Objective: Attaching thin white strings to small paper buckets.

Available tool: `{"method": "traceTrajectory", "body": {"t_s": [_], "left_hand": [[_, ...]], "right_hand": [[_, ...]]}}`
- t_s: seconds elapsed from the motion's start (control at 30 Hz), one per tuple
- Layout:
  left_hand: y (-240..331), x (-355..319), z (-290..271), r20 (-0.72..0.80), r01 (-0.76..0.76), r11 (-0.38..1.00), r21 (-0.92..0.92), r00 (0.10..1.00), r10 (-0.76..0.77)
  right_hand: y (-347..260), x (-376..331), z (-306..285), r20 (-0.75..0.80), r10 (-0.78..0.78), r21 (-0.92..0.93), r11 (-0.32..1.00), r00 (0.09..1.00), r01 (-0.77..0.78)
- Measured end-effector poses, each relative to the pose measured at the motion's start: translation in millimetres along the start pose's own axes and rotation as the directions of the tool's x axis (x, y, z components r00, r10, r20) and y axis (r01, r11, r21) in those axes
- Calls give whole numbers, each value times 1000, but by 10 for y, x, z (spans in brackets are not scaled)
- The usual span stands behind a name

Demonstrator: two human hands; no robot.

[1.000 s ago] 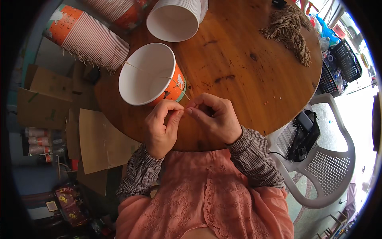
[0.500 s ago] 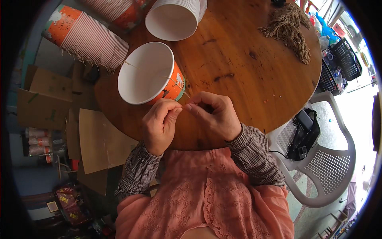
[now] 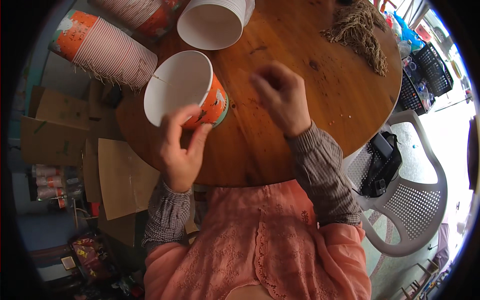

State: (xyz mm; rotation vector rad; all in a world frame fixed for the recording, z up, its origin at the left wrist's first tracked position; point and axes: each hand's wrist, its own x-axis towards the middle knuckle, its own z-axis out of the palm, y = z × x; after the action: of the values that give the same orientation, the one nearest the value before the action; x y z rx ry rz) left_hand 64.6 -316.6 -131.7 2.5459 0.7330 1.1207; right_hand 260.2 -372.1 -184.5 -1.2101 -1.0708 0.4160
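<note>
An orange paper bucket [image 3: 218, 105] with a white inside stands tilted in view on the round wooden table [image 3: 240, 160]. A short thin cord [image 3: 162, 80] pokes through its left rim. My left hand [image 3: 180, 152] is at the bucket's near side, thumb and fingers apart, partly covering the front rim. Raised over the table to the right of the bucket is my right hand [image 3: 285, 95]. Its fingers are curled and smeared by motion, so whether it holds a cord cannot be made out.
Nested orange buckets [image 3: 112, 50] with cord ends hanging lie at left; a white nested stack [image 3: 212, 25] is behind. A bundle of tan cords [image 3: 360, 35] rests at the table's far right. A grey plastic chair [image 3: 425, 200] holds a black bag [image 3: 384, 165]. Cardboard boxes [image 3: 125, 175] stand left.
My hands were pinched together in front of the bucket by a cord; now they are apart. The right has moved up and away, the left slightly left with its fingers spread.
</note>
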Motion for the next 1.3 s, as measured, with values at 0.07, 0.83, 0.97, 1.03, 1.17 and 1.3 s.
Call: {"method": "traceTrajectory", "body": {"t_s": [0.07,0.83,0.97,1.03,1.17,1.3], "left_hand": [[-29,134,-20,42,-39,997,64,998,36],[-195,204,-27,286,114,992,59,950,-126],[-163,219,-38,297,151,987,60,941,-163],[-178,216,-40,297,142,988,61,942,-154],[-207,201,-9,290,221,975,36,931,-222],[-211,197,10,267,211,977,15,941,-207]], "right_hand": [[14,77,50,-43,238,284,934,970,-217],[163,-376,678,-33,256,396,891,966,-223],[180,-372,675,-29,261,404,886,965,-227],[159,-368,660,-17,271,394,886,962,-243],[137,-364,661,-20,277,385,889,961,-249],[172,-359,677,-37,267,358,903,963,-236]]}}
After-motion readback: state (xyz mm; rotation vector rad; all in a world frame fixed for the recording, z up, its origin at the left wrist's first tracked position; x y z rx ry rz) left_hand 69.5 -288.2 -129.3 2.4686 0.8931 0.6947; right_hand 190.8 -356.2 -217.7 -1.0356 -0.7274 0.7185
